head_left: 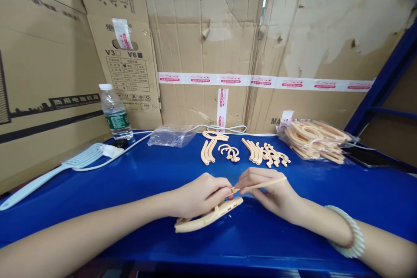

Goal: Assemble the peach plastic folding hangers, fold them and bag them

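Note:
My left hand (205,193) is closed over a curved beige plastic hanger piece (210,219) with small slots near its right end. Its thumb and forefinger pinch at the place where my right hand (269,191) meets it. A slim beige hanger arm (263,183) lies across my right hand's fingers, with its left end at the left fingertips. Fingers hide how the two pieces touch. Beyond the hands lie several curved hanger arms (208,152), loose hooks (230,153), another row of arms (252,151) and a cluster of hooks (275,155).
A clear bag of beige hanger parts (316,139) sits at the back right beside a dark phone (366,156). At the left are a water bottle (116,115), a pale blue hairbrush (78,158) and a white cable (130,145). Cardboard (208,43) walls the blue table (130,243).

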`<state>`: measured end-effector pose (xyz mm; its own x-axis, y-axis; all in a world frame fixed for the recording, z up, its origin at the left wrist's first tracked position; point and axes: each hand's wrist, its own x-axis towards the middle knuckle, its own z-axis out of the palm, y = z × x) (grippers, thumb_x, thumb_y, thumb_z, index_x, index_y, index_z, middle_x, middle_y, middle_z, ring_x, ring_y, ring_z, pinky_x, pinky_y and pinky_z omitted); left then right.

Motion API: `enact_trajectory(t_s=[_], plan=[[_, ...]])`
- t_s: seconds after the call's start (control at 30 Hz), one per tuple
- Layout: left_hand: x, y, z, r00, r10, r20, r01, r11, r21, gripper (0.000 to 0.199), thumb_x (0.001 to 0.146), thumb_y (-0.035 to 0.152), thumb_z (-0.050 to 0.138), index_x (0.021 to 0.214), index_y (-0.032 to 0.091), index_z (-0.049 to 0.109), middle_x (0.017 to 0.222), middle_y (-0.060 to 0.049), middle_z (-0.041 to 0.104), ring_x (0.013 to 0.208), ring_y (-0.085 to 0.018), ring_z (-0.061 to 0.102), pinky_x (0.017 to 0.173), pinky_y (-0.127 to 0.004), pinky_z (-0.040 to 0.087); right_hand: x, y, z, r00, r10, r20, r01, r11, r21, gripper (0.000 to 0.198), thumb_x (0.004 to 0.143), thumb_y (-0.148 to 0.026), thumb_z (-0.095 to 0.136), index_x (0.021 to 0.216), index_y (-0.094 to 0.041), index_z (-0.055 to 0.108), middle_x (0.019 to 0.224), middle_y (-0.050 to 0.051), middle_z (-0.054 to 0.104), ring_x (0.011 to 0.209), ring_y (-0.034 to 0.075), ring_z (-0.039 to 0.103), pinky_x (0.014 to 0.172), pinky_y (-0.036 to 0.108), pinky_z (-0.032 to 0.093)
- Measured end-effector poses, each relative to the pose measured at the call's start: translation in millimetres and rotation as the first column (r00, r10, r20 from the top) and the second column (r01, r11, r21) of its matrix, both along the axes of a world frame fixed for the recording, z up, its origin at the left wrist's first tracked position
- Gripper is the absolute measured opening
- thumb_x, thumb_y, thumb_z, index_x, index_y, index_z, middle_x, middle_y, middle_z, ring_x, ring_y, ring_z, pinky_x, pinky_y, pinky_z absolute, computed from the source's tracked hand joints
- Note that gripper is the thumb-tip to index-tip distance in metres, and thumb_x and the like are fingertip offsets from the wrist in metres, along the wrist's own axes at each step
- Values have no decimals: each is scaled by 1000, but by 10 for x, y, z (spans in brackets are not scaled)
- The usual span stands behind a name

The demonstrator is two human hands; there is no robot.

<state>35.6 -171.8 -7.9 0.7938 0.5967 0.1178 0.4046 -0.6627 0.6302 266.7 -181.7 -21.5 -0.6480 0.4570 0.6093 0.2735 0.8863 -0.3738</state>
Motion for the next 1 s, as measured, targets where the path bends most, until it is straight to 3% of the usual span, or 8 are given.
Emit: enact_trajectory(t_s=[0.2,0.37,0.4,0.47,0.57,0.63,0.73,1.0], plan=[[39,-21,20,996,-35,-84,49,985,167,29,99,23,31,85,17,56,64,1,53,55,-13,48,58,-23,36,-1,-39,86,983,6,183,-63,948,311,34,102,-18,29,104,-17,62,90,11,69,78,17,63,65,29,52],[28,1,21,994,-98,-38,100,993,64,33,100,25,28,81,16,54,60,1,55,54,-11,52,62,-22,41,-47,-60,154,981,0,195,-134,727,673,20,94,-7,49,82,-15,63,79,9,70,70,18,64,58,30,52],[24,14,5,995,-103,-2,103,995,-18,35,101,28,28,81,16,54,57,2,55,52,-11,52,61,-21,42,-40,-61,188,982,5,188,-134,719,682,19,93,-6,50,83,-15,63,80,9,70,73,18,65,59,30,53],[26,54,-44,993,-54,109,81,962,-262,37,101,39,31,82,16,53,54,3,54,45,-10,52,51,-20,42,30,-27,288,995,-8,103,-55,806,589,19,95,-7,47,90,-15,64,86,9,71,81,18,66,66,29,55],[56,149,-122,940,146,310,114,720,-685,38,90,52,53,87,14,56,58,-3,62,42,-14,57,42,-21,43,314,159,472,973,-212,-90,230,909,348,18,96,-14,47,94,-19,64,90,7,70,87,18,65,75,33,54],[84,215,-143,879,275,390,164,593,-788,34,82,45,67,89,12,59,68,-10,69,54,-19,66,51,-25,52,592,354,563,904,-427,-26,424,889,173,18,94,-25,51,84,-19,63,90,8,69,84,21,65,71,34,52],[105,278,-115,812,404,421,156,545,-824,18,87,29,62,91,11,61,81,-13,73,70,-19,70,68,-27,56,963,637,580,749,-576,328,625,779,-58,23,86,-30,56,102,-14,64,72,5,66,65,20,62,57,32,48],[97,285,-20,668,619,413,148,433,-889,21,93,9,46,98,14,66,89,-7,70,72,-15,68,70,-30,56,1082,956,231,622,-616,483,729,681,-71,39,82,-16,57,119,-9,62,59,1,64,53,18,60,51,28,45]])
